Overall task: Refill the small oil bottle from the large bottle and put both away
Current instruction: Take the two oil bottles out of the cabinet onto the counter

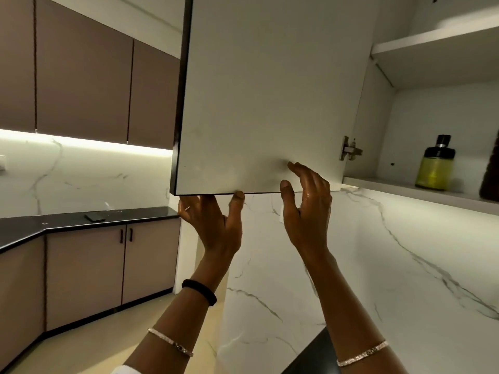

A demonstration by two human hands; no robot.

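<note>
The small oil bottle [434, 166], yellow oil under a dark top and black cap, stands upright on the lower shelf [399, 187] of the open wall cabinet. A dark object [492, 171] is cut off by the right edge beside it; I cannot tell what it is. The white cabinet door [270, 98] hangs open. My left hand [213, 222] grips the door's bottom edge, fingers behind it, thumb at the front. My right hand [307, 203] is raised by the door's lower part, fingers loosely bent, holding nothing.
An upper shelf [432, 41] sits above in the cabinet. A metal hinge [349, 149] joins the door to the cabinet. Marble backsplash [378, 265] lies below. To the left are brown wall cabinets [81, 76], a dark counter [81, 221] with a flat dark item [94, 217], and base cabinets.
</note>
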